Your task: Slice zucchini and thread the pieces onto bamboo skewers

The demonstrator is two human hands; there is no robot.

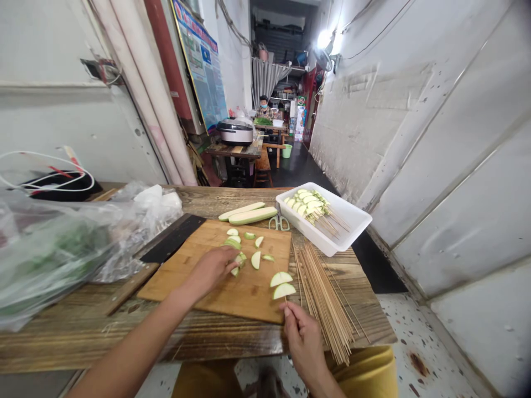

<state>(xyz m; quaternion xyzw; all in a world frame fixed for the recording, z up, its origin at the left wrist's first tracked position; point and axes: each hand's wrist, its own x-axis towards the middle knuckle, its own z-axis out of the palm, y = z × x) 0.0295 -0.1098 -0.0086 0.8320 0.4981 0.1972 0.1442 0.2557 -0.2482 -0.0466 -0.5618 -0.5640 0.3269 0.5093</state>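
My right hand [305,337] grips the lower end of a bamboo skewer [286,302] at the front right corner of the wooden cutting board [174,282]. Two half-moon zucchini slices [284,291] are threaded on that skewer. My left hand [213,271] is over the middle of the board, its fingers and thumb closed around a pale green zucchini slice [238,264] among others there. More loose slices [256,260] lie scattered on the board. Two long halved zucchini [252,215] rest behind it.
A white plastic tray [352,224] holds finished zucchini skewers [309,204]. A bundle of bare skewers [326,298] lies right of the board. Green-handled scissors [279,223] sit behind it. At left are a large knife [174,237] and plastic bags [62,249]. A person [264,105] sits far back.
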